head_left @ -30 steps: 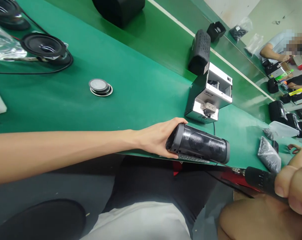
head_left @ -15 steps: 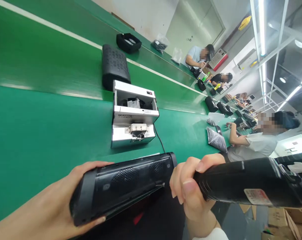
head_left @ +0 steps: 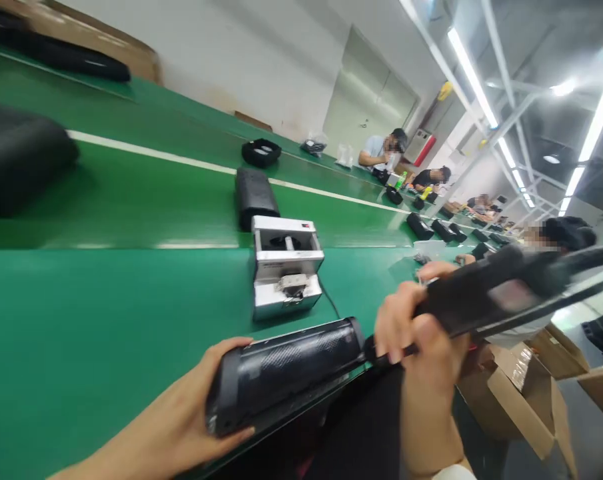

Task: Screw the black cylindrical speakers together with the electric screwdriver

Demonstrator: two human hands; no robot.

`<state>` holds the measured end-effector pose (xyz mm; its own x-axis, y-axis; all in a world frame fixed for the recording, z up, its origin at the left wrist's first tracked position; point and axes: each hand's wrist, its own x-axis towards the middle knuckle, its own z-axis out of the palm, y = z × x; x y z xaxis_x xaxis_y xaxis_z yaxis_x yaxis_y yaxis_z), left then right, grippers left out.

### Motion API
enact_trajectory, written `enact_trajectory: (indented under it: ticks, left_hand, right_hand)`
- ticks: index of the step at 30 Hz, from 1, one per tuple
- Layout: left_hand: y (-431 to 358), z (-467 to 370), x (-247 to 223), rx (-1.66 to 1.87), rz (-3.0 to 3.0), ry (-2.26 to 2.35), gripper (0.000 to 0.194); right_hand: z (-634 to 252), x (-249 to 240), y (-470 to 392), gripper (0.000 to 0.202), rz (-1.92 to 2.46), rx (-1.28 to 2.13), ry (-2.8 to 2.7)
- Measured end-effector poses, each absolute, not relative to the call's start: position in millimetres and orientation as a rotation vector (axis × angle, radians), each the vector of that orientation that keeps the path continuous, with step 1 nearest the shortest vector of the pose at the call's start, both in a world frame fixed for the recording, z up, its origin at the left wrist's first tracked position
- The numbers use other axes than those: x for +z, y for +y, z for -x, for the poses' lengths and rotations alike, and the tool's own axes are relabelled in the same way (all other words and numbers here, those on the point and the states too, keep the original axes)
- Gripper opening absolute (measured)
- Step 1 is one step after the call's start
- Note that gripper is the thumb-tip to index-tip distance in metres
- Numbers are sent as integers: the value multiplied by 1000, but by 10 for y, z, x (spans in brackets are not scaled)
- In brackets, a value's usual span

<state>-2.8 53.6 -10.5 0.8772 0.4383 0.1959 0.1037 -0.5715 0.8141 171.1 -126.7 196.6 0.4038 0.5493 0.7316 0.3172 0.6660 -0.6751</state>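
Observation:
My left hand (head_left: 196,407) is wrapped round the near end of a black speaker housing (head_left: 301,367) with perforated patches, tilted at the table's front edge. In my right hand (head_left: 421,327) is a black electric screwdriver (head_left: 476,293), held level and blurred, a cable running from its rear. Its front end is close to the housing's far end; whether they touch I cannot tell. Behind the housing stands a silver screw feeder (head_left: 287,260) with a red switch and an open trough.
A green conveyor belt (head_left: 171,193) runs behind the green table (head_left: 106,320), carrying black housings (head_left: 254,197) and a dark shape (head_left: 21,160) at left. Open cardboard boxes (head_left: 526,393) lie low at right. A co-worker (head_left: 561,233) sits beyond my right hand; others sit farther along.
My view has swung left and up. The screwdriver has shifted up and tilted beside the housing's far end. A blurred dark shape now shows on the belt at left. My left hand still grips the housing.

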Motion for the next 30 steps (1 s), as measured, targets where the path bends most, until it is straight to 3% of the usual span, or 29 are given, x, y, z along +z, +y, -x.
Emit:
enact_trajectory:
  ticks: [6, 15, 30]
  left_hand:
    - [648, -27, -3, 374, -2061, 176, 101]
    - [648, -31, -17, 376, -2047, 150, 107]
    - [662, -17, 3, 383, -2073, 154, 107]
  right_hand:
    - [-1981, 2361, -732, 22, 889, -255, -1127]
    - [-2292, 1987, 107, 24, 946, -170, -1103]
    - [-2275, 1979, 83, 27, 979, -88, -1073]
